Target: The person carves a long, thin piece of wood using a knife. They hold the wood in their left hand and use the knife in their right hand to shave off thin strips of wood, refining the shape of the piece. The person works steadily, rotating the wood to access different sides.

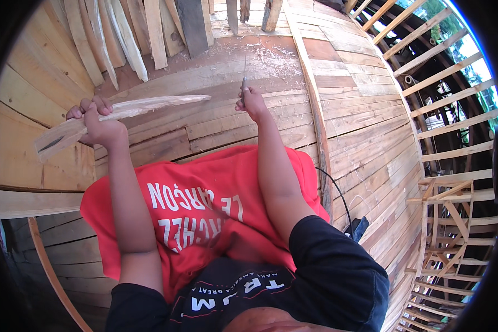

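My left hand is closed around a long, pale piece of wood, near its wider end. From there the wood narrows to a tip on the right and shows uneven, cut-looking faces. Out to the right, apart from the wood, my right hand grips a knife by its handle. Its thin blade points away from me. A red cloth with white lettering lies across my lap beneath both forearms.
Pale shavings are scattered on the plank floor beyond my right hand. Several rough wooden strips stand along the far left. A raised batten crosses the planks. A black cable runs to a dark box. Slatted framing edges the right side.
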{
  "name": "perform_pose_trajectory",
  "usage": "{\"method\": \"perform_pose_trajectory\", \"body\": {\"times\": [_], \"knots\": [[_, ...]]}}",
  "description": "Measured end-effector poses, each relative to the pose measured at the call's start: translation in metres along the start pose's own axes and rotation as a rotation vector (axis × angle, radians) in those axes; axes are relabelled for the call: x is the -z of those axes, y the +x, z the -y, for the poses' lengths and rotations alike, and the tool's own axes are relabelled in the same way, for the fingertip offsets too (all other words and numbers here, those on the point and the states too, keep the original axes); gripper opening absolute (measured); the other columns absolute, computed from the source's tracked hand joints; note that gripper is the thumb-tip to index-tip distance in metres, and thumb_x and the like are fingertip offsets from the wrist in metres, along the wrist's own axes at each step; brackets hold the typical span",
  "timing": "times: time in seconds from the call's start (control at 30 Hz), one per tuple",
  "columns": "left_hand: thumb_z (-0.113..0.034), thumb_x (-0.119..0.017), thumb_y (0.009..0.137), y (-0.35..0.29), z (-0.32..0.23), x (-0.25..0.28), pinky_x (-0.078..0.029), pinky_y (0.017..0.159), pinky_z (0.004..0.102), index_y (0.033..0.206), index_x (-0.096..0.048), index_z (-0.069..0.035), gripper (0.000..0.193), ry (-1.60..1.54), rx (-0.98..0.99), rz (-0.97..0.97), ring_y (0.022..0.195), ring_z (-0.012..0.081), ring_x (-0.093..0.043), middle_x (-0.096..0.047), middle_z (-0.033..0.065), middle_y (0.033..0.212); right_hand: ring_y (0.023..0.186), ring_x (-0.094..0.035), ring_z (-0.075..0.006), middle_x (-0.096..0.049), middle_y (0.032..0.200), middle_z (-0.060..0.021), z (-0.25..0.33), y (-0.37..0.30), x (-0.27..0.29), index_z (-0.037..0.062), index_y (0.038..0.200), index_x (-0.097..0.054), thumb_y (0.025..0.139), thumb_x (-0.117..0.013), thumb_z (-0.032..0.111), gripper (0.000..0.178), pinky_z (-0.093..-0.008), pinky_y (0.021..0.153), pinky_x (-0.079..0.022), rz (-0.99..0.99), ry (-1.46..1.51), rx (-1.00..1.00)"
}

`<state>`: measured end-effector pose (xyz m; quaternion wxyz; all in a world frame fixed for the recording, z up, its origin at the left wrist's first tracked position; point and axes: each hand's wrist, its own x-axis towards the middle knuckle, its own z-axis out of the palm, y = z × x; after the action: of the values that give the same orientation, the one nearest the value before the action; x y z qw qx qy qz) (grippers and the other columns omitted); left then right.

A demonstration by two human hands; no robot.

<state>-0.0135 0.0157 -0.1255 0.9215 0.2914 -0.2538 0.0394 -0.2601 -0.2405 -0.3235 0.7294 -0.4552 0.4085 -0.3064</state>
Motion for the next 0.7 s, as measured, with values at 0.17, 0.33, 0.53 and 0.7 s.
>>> {"method": "perform_pose_trajectory", "body": {"times": [0.17,0.33,0.53,0.7], "knots": [[0.014,-0.049,0.072,-0.011,-0.017,-0.017,-0.037,0.047,0.0276,0.09,-0.037,-0.013,0.035,0.007,-0.032,0.084,0.048,0.0133,-0.037,-0.037,0.0013,0.064,0.067,-0.06,-0.0163,-0.055,0.086,-0.0088,0.049,-0.05,-0.042,-0.003,0.112,-0.046,0.096,-0.055,0.01,0.023,-0.0351,0.061,-0.06,0.143,-0.177,0.115],[0.014,-0.048,0.073,-0.013,-0.028,-0.035,-0.036,0.046,0.0266,0.09,-0.037,-0.013,0.035,-0.02,-0.045,0.118,0.047,0.0123,-0.036,-0.038,0.0015,0.064,0.065,-0.061,-0.0139,-0.057,0.08,-0.0061,0.048,-0.084,-0.067,-0.0019,0.112,-0.048,0.094,-0.061,0.007,0.024,-0.0312,0.057,-0.056,0.35,-0.365,-0.008],[0.012,-0.049,0.074,-0.007,-0.025,-0.024,-0.037,0.047,0.0265,0.092,-0.035,-0.012,0.033,0.016,-0.06,0.062,0.048,0.0113,-0.036,-0.038,0.002,0.064,0.053,-0.054,-0.0123,-0.054,0.073,-0.0048,-0.003,-0.1,-0.096,0.0016,0.105,-0.049,0.102,-0.05,0.023,0.021,-0.03,0.046,-0.044,0.379,-0.484,-0.118],[0.011,-0.048,0.076,-0.005,-0.019,-0.015,-0.037,0.047,0.0257,0.093,-0.033,-0.01,0.031,0.142,-0.059,-0.094,0.05,0.0111,-0.039,-0.04,0.0028,0.067,0.055,-0.058,-0.0185,-0.057,0.071,-0.0104,-0.037,-0.071,-0.109,0.0021,0.093,-0.053,0.105,-0.038,0.034,0.037,-0.0362,0.048,-0.045,0.303,-0.705,-0.13]]}}
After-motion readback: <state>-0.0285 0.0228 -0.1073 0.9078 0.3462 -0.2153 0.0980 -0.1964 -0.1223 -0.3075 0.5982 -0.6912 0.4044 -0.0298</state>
